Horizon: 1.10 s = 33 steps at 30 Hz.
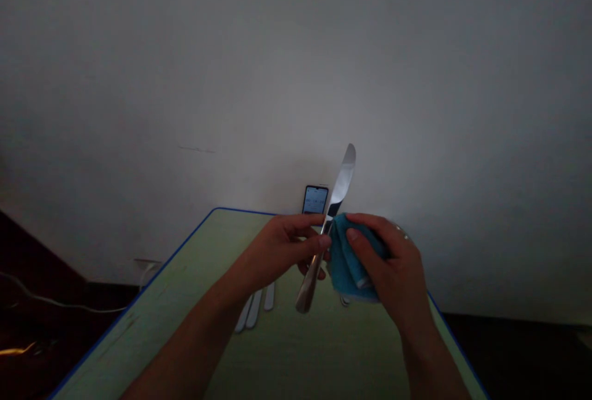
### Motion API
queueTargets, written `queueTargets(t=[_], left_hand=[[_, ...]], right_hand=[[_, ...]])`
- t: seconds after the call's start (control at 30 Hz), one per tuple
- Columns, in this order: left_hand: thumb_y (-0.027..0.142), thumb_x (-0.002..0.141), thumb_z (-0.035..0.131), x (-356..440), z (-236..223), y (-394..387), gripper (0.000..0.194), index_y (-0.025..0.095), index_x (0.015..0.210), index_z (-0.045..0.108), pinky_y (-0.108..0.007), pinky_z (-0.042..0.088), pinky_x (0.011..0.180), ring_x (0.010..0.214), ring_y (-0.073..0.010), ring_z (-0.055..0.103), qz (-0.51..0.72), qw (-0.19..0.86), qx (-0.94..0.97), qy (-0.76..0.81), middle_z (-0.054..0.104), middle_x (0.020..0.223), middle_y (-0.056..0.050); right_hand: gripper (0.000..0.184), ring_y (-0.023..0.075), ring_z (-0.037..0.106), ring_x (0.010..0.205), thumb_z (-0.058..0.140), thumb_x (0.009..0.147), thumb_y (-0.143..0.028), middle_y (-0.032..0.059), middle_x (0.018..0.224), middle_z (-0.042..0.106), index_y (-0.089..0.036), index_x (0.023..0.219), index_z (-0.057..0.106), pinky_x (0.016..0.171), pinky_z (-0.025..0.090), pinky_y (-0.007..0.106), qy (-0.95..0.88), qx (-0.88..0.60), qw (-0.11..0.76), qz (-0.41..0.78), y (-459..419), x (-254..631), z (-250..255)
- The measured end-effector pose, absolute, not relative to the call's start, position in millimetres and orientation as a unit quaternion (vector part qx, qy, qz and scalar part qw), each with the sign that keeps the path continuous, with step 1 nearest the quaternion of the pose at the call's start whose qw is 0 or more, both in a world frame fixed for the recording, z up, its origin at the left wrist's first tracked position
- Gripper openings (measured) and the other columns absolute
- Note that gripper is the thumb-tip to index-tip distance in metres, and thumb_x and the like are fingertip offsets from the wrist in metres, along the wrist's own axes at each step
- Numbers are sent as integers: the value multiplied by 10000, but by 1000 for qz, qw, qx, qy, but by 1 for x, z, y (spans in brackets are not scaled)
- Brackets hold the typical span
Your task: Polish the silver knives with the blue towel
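My left hand point(282, 249) pinches a shiny table knife point(340, 187) near the join of handle and blade, holding it upright above the table with the blade tip tilted up and to the right. My right hand point(393, 264) is closed around a folded blue cloth point(346, 261), which presses against the knife just right of my left fingers. The knife's handle end point(305, 298) hangs down below both hands.
A pale green table with a blue edge point(180, 249) lies under my hands. Three pieces of cutlery point(256, 307) rest on it beneath my left wrist. A phone with a lit screen point(315, 199) leans against the white wall at the far edge. Cables point(69, 306) trail on the dark floor at left.
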State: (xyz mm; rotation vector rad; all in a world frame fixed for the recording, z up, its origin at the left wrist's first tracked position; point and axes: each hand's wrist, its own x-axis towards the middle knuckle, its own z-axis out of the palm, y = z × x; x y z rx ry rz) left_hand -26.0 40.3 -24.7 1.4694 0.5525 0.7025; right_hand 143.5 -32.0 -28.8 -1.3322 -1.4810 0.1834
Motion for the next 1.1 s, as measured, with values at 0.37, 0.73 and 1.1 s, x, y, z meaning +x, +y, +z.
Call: queueTargets(t=[0.37, 0.73, 1.1], left_hand=[[295, 775, 655, -24, -24, 39, 322, 166, 1071, 661, -196, 473, 463, 574, -143, 662, 304, 633, 663, 259, 667, 731, -6], [285, 765, 667, -23, -29, 42, 288, 179, 1031, 689, -194, 474, 525, 656, -124, 619, 316, 632, 667, 238, 677, 759, -12], [344, 826, 607, -25, -34, 44, 299, 190, 1072, 682, -204, 512, 543, 700, -132, 613, 295, 663, 653, 217, 668, 776, -26]], right_hand=[[182, 161, 614, 803, 579, 839, -156, 36, 872, 664, -234, 990, 643, 726, 508, 328, -696, -519, 489, -90, -32, 135, -27], [166, 149, 602, 775, 594, 827, -143, 37, 849, 647, -210, 968, 652, 709, 502, 320, -707, -522, 468, -95, -32, 136, -30], [149, 166, 620, 785, 568, 842, -181, 35, 849, 661, -233, 953, 654, 723, 511, 338, -713, -525, 455, -97, -33, 136, -32]])
